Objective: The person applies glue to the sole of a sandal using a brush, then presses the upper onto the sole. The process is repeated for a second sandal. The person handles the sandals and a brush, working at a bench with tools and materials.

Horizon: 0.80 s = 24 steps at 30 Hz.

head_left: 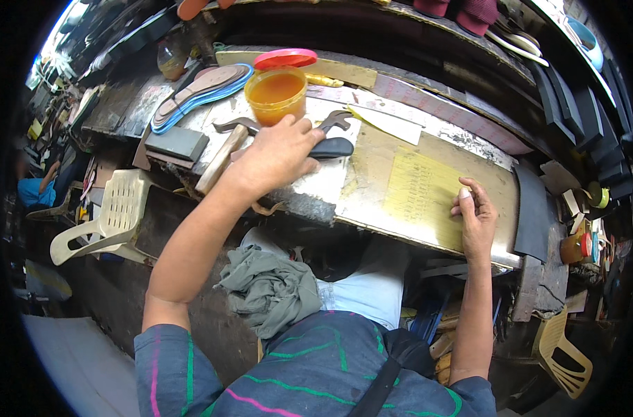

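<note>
My left hand (278, 154) is palm down over a cluster of tools, thumb and fingers apart. A black-handled tool (334, 147) lies between its thumb and fingers; whether it is gripped is not clear. A pair of metal pincers (338, 119) and a wooden handle (221, 160) stick out around the hand. Just beyond stands a clear tub (280, 111) of orange-brown liquid, with a red lid (285, 58) behind it. Above the right part of the bench, my right hand (477, 215) is loosely curled beside a yellow sheet with writing (424, 184), nothing visible in it.
Stacked sole-shaped pieces (202, 94) with blue edging and a grey block (177, 144) lie at the left. A white strip (389, 125) is near the board's back. A dark sheet (531, 213) hangs at the right. Grey cloth (269, 288) rests by my lap; a plastic chair (118, 212) stands left.
</note>
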Each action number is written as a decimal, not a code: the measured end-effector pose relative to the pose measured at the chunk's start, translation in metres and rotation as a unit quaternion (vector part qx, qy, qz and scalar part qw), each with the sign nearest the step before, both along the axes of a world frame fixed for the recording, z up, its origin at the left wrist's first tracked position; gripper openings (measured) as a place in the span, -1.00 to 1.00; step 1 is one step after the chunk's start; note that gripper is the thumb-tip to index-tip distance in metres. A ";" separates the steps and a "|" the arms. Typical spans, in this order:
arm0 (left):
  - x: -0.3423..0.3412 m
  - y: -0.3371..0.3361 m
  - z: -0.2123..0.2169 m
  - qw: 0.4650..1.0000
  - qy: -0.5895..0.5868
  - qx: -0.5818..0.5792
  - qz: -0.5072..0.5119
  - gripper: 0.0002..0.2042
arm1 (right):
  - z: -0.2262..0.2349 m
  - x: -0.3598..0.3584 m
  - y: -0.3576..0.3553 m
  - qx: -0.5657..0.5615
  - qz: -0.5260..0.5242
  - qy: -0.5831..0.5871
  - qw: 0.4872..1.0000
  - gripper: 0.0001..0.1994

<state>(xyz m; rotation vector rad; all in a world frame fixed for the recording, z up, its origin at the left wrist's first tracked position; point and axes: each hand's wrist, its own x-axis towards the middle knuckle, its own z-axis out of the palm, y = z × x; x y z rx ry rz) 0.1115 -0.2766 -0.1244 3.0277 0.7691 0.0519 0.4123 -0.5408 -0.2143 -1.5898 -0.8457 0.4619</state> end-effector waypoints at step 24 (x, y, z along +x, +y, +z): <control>0.073 0.022 -0.046 0.987 -0.012 0.038 0.158 -0.56 | 0.002 0.003 0.001 0.020 0.019 0.035 0.999 -0.74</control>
